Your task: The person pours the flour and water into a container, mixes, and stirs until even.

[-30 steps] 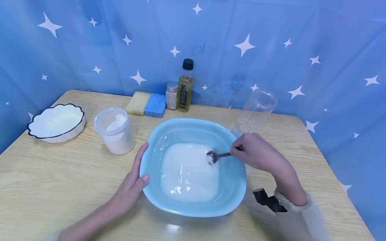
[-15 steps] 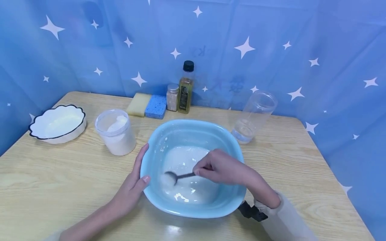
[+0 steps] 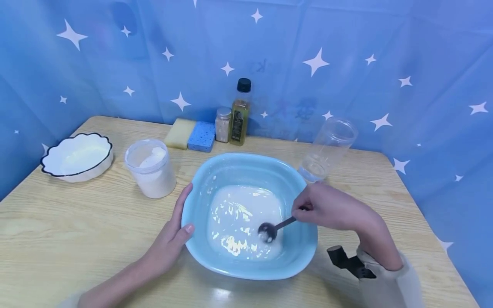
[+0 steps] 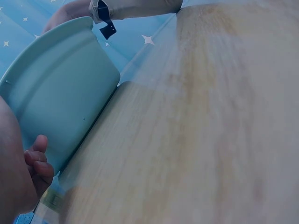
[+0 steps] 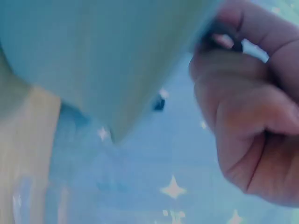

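The left hand [image 3: 171,239] lies flat against the left rim of the blue basin [image 3: 246,169] at mid-bench, fingers straight, steadying it. Inside the basin, the spoon [image 3: 269,231] has swung from the left side to the near right of the white liquid [image 3: 239,222], so stirring seems underway. The right hand [image 3: 327,207] pinches the spoon's handle, its grip closed tight.

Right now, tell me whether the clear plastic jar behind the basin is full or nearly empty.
Nearly empty: the clear plastic jar holds only shallow liquid at its bottom.

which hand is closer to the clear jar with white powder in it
Left. The left hand rests against the left rim of the blue basin, just below and right of the powder jar. The right hand holds the spoon across the basin, farther off.
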`<state>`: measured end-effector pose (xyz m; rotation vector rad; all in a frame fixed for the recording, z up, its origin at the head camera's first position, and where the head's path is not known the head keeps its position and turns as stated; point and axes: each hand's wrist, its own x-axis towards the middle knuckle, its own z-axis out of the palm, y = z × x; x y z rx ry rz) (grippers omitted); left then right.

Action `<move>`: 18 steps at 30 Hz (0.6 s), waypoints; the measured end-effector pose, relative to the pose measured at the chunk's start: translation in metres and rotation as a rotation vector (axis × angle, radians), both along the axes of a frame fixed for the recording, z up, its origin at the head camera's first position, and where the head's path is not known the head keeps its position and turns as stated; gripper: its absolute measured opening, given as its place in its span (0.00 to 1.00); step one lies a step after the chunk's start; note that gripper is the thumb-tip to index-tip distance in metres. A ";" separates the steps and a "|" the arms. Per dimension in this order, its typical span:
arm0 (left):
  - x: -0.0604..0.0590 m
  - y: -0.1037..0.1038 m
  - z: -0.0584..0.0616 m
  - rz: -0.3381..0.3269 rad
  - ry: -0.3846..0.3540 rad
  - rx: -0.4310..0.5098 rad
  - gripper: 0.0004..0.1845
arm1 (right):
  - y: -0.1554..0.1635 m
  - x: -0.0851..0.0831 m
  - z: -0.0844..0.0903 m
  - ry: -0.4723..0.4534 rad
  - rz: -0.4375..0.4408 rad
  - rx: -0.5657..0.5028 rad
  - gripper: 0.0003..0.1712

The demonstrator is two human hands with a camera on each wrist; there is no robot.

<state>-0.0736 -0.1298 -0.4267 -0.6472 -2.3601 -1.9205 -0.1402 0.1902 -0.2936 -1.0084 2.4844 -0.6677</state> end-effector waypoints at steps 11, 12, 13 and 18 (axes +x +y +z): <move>-0.001 0.001 0.001 0.007 -0.003 0.000 0.37 | -0.012 -0.018 -0.018 0.246 -0.162 0.011 0.18; -0.001 0.001 0.001 0.004 -0.005 0.002 0.37 | -0.015 -0.018 -0.021 0.249 -0.135 -0.003 0.18; -0.001 0.001 0.001 0.002 -0.008 -0.003 0.37 | -0.018 -0.018 -0.024 0.244 -0.102 -0.018 0.19; -0.002 0.000 0.000 0.003 -0.017 -0.028 0.37 | -0.029 -0.017 -0.033 0.111 0.084 -0.121 0.17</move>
